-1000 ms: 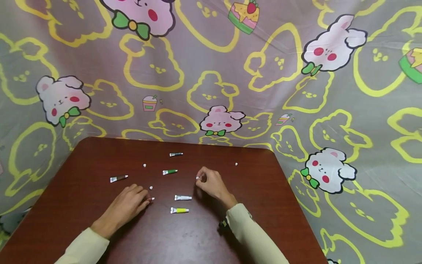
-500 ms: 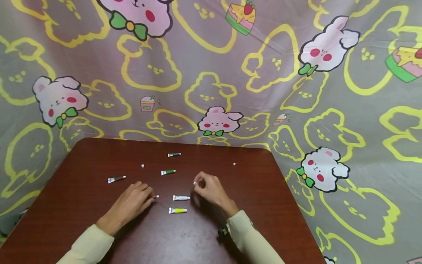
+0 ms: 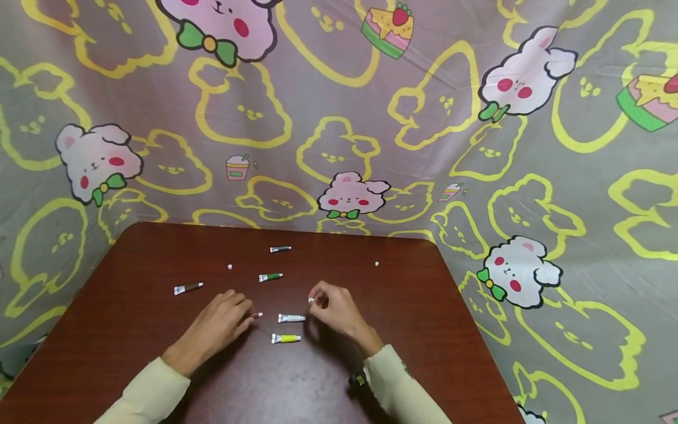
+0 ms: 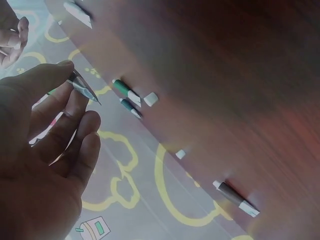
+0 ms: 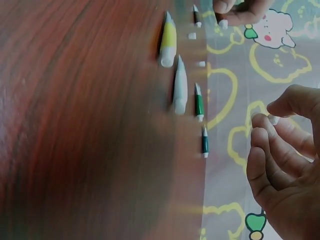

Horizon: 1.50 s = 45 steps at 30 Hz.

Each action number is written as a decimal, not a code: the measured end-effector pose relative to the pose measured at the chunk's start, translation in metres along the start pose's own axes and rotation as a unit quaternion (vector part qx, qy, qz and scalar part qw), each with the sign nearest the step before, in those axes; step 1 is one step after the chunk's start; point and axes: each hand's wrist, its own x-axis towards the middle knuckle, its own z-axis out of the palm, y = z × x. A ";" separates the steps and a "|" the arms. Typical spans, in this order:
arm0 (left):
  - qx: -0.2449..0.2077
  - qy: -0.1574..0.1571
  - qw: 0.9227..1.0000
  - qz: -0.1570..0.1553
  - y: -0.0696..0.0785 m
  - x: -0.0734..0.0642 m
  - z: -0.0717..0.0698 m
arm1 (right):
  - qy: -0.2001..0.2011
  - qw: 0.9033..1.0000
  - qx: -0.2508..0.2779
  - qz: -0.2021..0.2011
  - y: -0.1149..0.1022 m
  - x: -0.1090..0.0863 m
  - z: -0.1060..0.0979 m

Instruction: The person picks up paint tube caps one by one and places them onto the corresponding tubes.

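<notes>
My left hand [image 3: 218,323] pinches a small paint tube [image 3: 257,314] between thumb and fingers, its white tip pointing right. In the left wrist view the tube's flat silver end [image 4: 86,90] sticks out past the thumb. Across from it, my right hand [image 3: 340,311] pinches a tiny white cap [image 3: 311,301] at its fingertips; the right wrist view shows the cap [image 5: 273,119] partly covered by fingers. Between and below the hands lie a white paint tube [image 3: 291,318] and a yellow paint tube [image 3: 286,338].
Farther back on the brown table [image 3: 328,377] lie a green tube [image 3: 271,277], a dark tube [image 3: 280,249] and a brown tube [image 3: 188,288]. Loose white caps sit at the back left [image 3: 230,267] and back right [image 3: 376,264]. A patterned cloth [image 3: 296,147] hangs behind.
My left hand has moved right with the tube, now covering a loose cap in the head view. The right hand has come slightly left and nearer with its cap, narrowing the gap between hands.
</notes>
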 end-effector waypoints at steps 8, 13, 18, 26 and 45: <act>-0.007 0.027 0.999 0.021 0.001 0.006 0.001 | -0.009 1.000 0.013 -0.007 -0.006 -0.004 0.003; -0.007 0.019 1.000 0.021 0.006 0.010 0.000 | -0.016 1.000 0.017 -0.005 -0.011 -0.007 0.006; -0.006 0.011 1.000 0.022 0.010 0.013 -0.001 | -0.029 0.999 0.024 -0.005 -0.015 -0.010 0.008; -0.015 -0.011 1.000 0.009 0.016 0.015 0.000 | -0.043 0.999 0.029 -0.003 -0.024 -0.013 0.011; -0.030 0.006 0.999 0.041 0.028 0.021 0.006 | -0.074 0.997 0.034 -0.001 -0.031 -0.015 0.018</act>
